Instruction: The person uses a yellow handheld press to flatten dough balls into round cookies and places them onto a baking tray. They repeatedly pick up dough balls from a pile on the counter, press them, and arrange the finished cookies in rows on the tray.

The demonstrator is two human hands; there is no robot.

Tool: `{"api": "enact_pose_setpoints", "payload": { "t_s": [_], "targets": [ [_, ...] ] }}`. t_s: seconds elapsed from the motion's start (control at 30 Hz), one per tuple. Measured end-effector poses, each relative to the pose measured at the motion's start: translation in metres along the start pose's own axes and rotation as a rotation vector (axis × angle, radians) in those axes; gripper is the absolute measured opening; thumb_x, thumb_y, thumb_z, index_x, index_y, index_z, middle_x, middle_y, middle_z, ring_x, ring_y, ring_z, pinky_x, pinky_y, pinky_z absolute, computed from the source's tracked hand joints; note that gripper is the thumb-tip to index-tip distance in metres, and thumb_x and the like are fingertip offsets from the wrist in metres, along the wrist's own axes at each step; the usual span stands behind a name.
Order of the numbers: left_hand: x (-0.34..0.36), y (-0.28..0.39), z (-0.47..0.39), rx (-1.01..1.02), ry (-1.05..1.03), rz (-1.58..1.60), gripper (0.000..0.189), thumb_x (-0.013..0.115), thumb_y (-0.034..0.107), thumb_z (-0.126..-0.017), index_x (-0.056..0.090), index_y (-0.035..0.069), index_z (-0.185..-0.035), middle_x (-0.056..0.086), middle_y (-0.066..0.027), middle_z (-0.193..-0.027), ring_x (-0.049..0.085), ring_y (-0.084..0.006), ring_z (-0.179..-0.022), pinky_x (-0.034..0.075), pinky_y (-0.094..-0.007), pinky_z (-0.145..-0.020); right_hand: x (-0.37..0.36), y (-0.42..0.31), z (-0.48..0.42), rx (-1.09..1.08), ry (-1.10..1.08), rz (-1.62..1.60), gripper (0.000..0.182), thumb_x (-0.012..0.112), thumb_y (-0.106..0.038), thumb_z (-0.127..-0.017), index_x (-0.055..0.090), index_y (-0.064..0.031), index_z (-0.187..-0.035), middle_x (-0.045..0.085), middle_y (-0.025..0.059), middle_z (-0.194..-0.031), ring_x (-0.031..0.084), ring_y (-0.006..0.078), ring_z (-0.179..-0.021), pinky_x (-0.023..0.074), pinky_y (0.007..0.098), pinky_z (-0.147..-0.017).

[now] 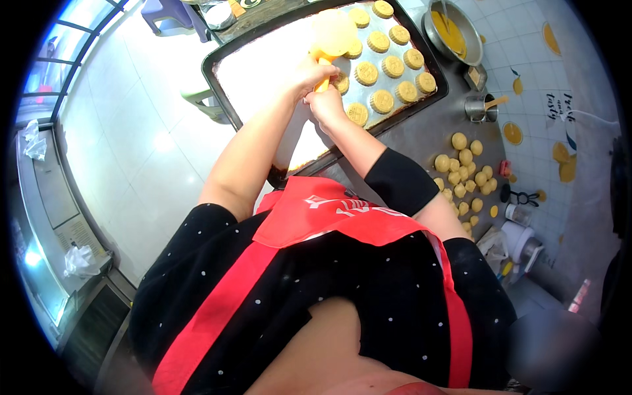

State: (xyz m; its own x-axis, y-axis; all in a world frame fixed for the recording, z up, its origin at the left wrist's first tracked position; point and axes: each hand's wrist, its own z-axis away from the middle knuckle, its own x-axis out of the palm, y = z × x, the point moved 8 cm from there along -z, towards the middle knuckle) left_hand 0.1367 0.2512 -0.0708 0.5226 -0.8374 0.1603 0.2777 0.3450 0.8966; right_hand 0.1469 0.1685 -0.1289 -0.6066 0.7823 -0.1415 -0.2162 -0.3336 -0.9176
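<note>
Both my hands hold the handle of a yellow paddle-shaped mooncake mould (pixel 335 33). My left hand (pixel 312 74) grips the handle nearer the round head. Lower down, my right hand (pixel 327 104) closes around its end. The mould is over a large, dark-rimmed baking tray (pixel 264 74). Rows of round, fluted mooncakes (pixel 378 41) with patterned tops lie on the tray's right part. The mould's head partly covers one mooncake, and my hands partly hide another. Strong glare washes out the tray's left part, so I cannot tell whether the mould touches the tray.
Right of the tray, a steel bowl (pixel 480 47) holds yellow contents and a utensil. Near it stands a metal cup (pixel 475 108) with a wooden-handled tool. Several dough balls (pixel 465 157) lie on the metal worktop (pixel 414 126). A green stool (pixel 207 106) stands left of the tray.
</note>
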Motion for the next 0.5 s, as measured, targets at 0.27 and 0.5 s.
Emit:
{"api": "enact_pose_setpoints", "payload": {
  "t_s": [0.27, 0.5],
  "targets": [
    [0.083, 0.068, 0.088, 0.144, -0.326, -0.426, 0.044, 0.071, 0.040, -0.071, 0.067, 0.001, -0.090, 0.064, -0.0078, -0.071, 0.060, -0.0132, -0.062, 0.048, -0.0280, -0.058, -0.082, -0.075, 0.123, -0.121, -0.474, -0.737, 0.063, 0.061, -0.002, -0.067, 0.040, -0.0003, -0.127, 0.049, 0.0116, -0.123, 0.047, 0.0248, -0.117, 0.0360, 0.0401, -0.100],
    [0.231, -0.067, 0.116, -0.393, -0.968, 0.211, 0.033, 0.060, 0.012, -0.085, 0.050, -0.001, -0.114, 0.063, -0.0117, -0.090, 0.062, -0.0205, -0.087, 0.049, -0.0309, -0.081, -0.158, 0.020, 0.182, 0.203, -0.664, -0.751, 0.049, 0.068, -0.017, -0.073, 0.051, 0.0013, -0.116, 0.057, 0.0149, -0.111, 0.056, 0.0250, -0.106, 0.0446, 0.0356, -0.090]
  ]
}}
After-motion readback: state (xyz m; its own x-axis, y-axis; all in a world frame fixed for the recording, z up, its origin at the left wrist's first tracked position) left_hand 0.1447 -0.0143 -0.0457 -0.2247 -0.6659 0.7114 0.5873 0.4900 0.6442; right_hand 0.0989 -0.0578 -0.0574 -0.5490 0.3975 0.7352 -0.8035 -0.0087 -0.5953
